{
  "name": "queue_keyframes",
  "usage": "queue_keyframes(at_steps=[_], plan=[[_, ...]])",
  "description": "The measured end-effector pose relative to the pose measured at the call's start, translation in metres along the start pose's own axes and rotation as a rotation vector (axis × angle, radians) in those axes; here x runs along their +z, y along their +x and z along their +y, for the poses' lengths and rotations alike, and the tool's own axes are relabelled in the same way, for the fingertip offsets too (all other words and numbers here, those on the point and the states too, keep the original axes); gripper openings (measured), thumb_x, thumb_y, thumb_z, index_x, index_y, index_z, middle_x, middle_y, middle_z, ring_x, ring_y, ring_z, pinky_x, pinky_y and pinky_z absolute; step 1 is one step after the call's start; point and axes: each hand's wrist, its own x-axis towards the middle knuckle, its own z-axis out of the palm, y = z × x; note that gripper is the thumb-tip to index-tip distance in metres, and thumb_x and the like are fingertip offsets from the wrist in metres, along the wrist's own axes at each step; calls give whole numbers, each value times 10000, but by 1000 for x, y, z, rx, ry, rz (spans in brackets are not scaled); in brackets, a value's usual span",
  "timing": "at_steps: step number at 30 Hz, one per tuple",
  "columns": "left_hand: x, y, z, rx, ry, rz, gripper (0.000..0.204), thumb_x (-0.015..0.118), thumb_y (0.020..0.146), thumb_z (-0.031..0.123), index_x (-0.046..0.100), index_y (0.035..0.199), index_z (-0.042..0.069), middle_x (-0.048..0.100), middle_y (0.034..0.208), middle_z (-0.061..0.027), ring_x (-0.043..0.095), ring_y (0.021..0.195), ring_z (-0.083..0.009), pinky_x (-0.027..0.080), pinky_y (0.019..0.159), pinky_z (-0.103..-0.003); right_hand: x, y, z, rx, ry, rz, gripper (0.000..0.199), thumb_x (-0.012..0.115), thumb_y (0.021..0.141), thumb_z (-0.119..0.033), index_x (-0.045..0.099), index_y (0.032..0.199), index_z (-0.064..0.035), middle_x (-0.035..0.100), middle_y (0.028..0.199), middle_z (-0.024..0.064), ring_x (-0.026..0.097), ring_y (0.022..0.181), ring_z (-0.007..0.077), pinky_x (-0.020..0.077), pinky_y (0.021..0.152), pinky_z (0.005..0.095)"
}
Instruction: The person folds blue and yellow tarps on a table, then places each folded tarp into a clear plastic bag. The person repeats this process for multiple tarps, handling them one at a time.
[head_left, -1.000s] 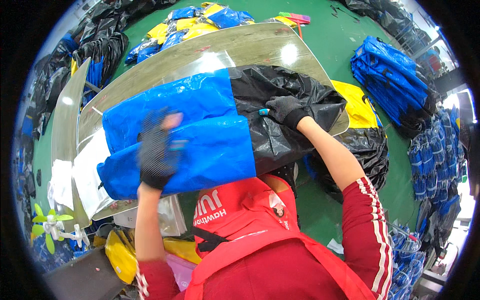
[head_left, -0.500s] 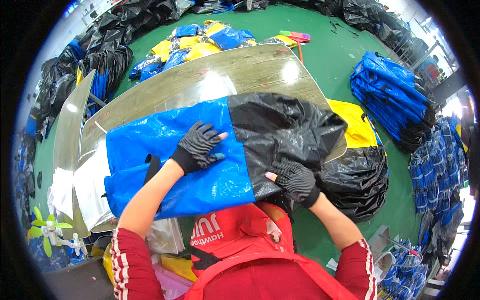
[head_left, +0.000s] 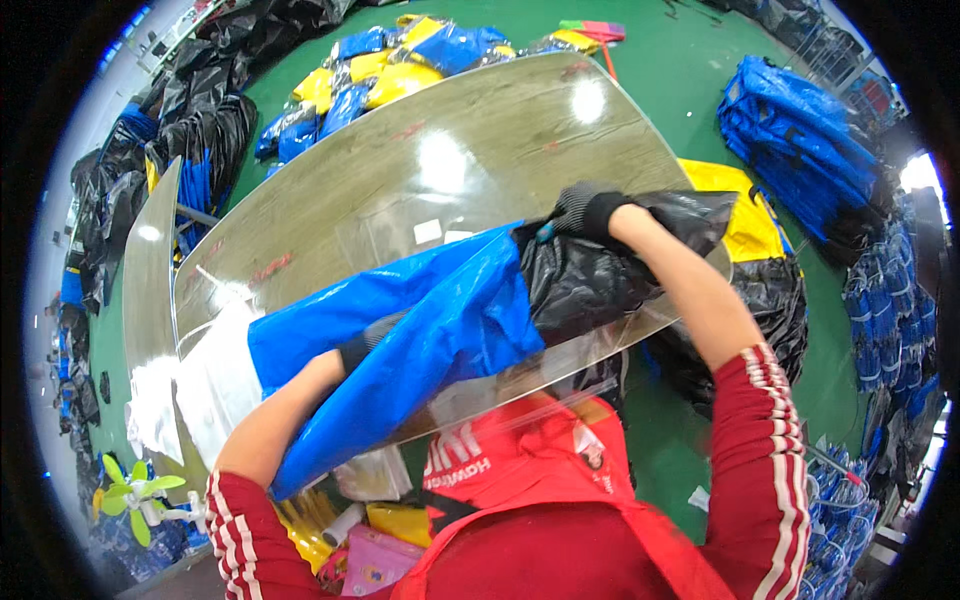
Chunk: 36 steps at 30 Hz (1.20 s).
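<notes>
A large piece of glossy tarpaulin, blue [head_left: 450, 310] on the left and black [head_left: 575, 285] on the right, lies partly folded over the table [head_left: 520, 130]. At its far edge, close to where the two colours meet, my right hand [head_left: 585, 212] in a dark knit glove has its fingers closed on the material. My left hand [head_left: 372, 338], gloved alike, is tucked against a raised blue fold; the fold covers its fingers. A lower blue corner hangs over the table's near edge beside my left forearm.
White sheets [head_left: 215, 375] lie at the table's left end, by a small green-bladed fan [head_left: 135, 495]. Blue and yellow packets [head_left: 400, 65] are heaped on the green floor beyond. Right of the table are a yellow-and-black bundle [head_left: 735, 220] and a blue stack [head_left: 795, 140].
My right hand has moved to the far edge and gripped the tarpaulin. My left hand has slid nearer and beneath a blue fold. The once-flat tarpaulin is now lifted and creased.
</notes>
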Motion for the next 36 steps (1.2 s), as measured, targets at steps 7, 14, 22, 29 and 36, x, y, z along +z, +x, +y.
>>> queue_keyframes(at_steps=[7,14,22,29,36], plan=[[-98,-267,-109,-231,-902,494,423,398,1020,252,402,1384,36,496,1359,-120,516,1188,-225,419,1033,-388,-7,-49,-9,291,-237,-4,490,555,837,-502,704,967,-54,680,986,193,666,922,357,526,794,451],[9,-333,-101,-282,-132,1122,422,495,970,310,482,1259,4,571,1104,-123,518,968,-204,435,855,-382,5,-36,-6,353,-222,-48,494,560,831,-515,708,985,-69,681,1012,179,664,941,345,522,806,452],[-29,-191,-79,-340,1420,926,245,509,960,240,678,918,68,617,748,-169,611,666,-340,482,600,-430,24,-78,-7,238,-341,392,401,501,897,-424,714,894,-85,691,862,165,673,768,364,524,695,471],[-61,-158,-60,-1129,943,748,494,440,937,499,702,959,81,671,941,-212,643,829,-404,493,786,-483,62,-88,9,158,-379,391,315,476,911,-356,667,829,-119,675,763,144,666,696,335,512,608,464],[26,-56,59,-94,1467,1046,658,389,859,669,575,1230,159,372,1487,-90,211,1413,-384,63,1123,-620,63,-88,6,128,-359,442,299,489,907,-333,671,802,-120,670,743,140,670,690,322,514,603,457]])
